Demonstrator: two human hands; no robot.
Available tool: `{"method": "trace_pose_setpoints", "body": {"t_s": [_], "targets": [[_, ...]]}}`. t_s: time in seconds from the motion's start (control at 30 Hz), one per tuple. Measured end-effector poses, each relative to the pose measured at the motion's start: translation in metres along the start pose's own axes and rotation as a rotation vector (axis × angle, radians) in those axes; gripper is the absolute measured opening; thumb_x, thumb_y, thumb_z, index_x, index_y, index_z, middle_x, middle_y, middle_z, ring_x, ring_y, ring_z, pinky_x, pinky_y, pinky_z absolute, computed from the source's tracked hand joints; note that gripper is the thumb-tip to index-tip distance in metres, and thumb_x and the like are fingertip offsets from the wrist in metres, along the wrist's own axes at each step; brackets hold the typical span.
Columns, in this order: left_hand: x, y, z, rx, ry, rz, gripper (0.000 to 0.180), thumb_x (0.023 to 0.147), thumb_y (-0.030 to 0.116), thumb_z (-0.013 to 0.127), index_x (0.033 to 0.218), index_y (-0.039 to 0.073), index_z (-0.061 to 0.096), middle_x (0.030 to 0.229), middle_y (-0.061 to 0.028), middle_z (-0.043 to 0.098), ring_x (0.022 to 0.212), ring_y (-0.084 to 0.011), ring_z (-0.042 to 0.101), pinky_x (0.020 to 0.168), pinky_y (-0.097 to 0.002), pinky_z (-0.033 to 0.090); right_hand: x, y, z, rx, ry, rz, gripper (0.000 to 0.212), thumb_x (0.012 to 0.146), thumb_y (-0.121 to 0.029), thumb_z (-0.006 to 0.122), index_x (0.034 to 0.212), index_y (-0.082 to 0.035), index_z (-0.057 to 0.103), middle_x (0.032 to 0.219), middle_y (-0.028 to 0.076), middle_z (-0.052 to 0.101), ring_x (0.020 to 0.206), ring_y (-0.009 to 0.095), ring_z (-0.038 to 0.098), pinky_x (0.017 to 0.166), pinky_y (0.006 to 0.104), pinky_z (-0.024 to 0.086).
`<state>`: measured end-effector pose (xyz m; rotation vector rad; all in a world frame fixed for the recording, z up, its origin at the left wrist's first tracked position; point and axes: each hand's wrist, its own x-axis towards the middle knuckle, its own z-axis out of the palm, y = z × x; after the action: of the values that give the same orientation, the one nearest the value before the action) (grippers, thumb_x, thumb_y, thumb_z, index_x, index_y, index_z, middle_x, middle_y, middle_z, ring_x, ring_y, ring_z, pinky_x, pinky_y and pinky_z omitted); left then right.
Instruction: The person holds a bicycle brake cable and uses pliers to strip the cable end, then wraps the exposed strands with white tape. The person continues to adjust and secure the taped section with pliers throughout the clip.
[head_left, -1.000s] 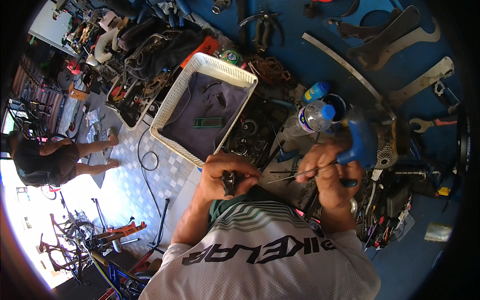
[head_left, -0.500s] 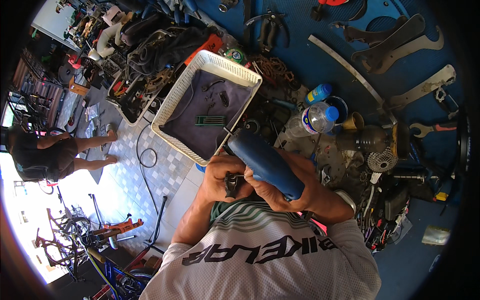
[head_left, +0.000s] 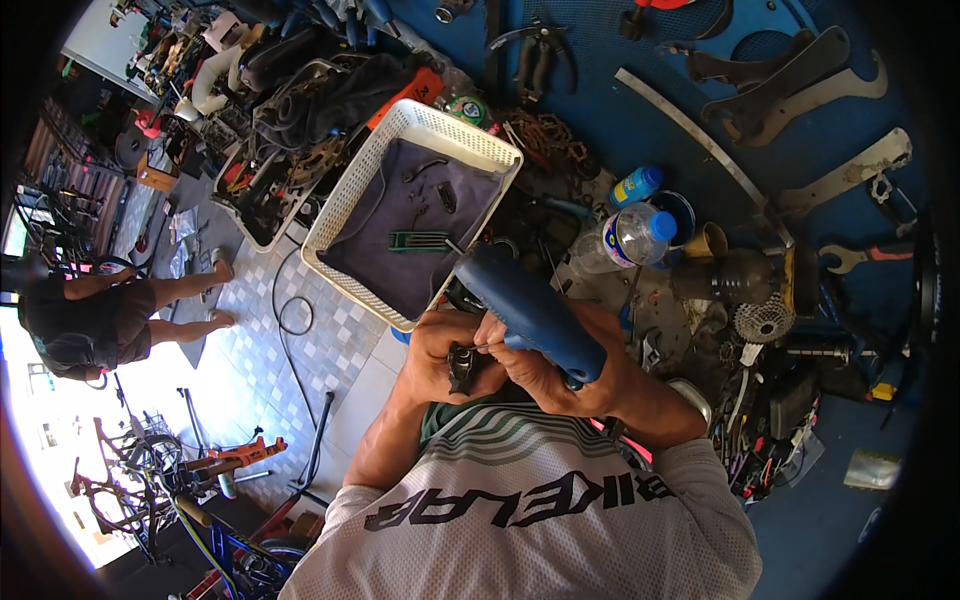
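We pinch the small black part [head_left: 462,366] firmly in our left hand [head_left: 440,352], our right hand [head_left: 545,375] gripping the blue tool [head_left: 530,310] (steadiest held close to the workbench's [head_left: 640,120] near edge).

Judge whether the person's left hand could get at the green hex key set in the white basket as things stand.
Probably not at once: the left hand grips a small dark part. The green hex key set lies uncovered in the white basket just beyond, so the path looks free.

Clear water bottle [head_left: 622,240] with blue cap, small blue-yellow labelled bottle [head_left: 636,185] beside it, clear packet [head_left: 871,468] far right
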<state>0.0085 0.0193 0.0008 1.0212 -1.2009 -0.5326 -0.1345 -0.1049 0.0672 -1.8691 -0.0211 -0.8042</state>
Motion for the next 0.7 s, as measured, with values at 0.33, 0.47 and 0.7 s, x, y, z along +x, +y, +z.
{"method": "trace_pose_setpoints", "body": {"t_s": [0.33,0.47,0.7], "targets": [[-0.001,-0.001,-0.002,0.037,-0.013,-0.008,0.015,0.073,0.003,0.084,0.081,-0.001,0.071,0.068,-0.0104,0.07,0.056,-0.0196,0.069,0.052,-0.0301,0.048,-0.003,0.003,0.002,0.018,0.029,0.025,0.018,0.096,-0.008,0.075,0.111,0.002,0.071,0.104,0.015,0.071,0.082,0.025,0.075,0.067,0.0346,0.06],[0.007,0.003,-0.004,0.029,-0.119,-0.063,0.013,0.078,0.002,0.083,0.09,-0.001,0.077,0.077,-0.0116,0.076,0.065,-0.0214,0.074,0.058,-0.0299,0.054,-0.005,-0.012,-0.005,0.342,0.22,0.094,0.016,0.096,-0.007,0.075,0.108,0.003,0.07,0.099,0.016,0.072,0.076,0.024,0.074,0.066,0.0341,0.058],[0.009,0.003,-0.011,-0.021,-0.131,-0.112,0.011,0.081,0.0,0.082,0.092,-0.001,0.079,0.086,-0.0128,0.08,0.073,-0.0232,0.078,0.068,-0.0308,0.062,-0.058,-0.003,-0.072,-0.457,-0.156,0.662,0.016,0.096,-0.014,0.072,0.107,-0.005,0.066,0.081,0.016,0.071,0.07,0.033,0.071,0.068,0.043,0.058]]}}
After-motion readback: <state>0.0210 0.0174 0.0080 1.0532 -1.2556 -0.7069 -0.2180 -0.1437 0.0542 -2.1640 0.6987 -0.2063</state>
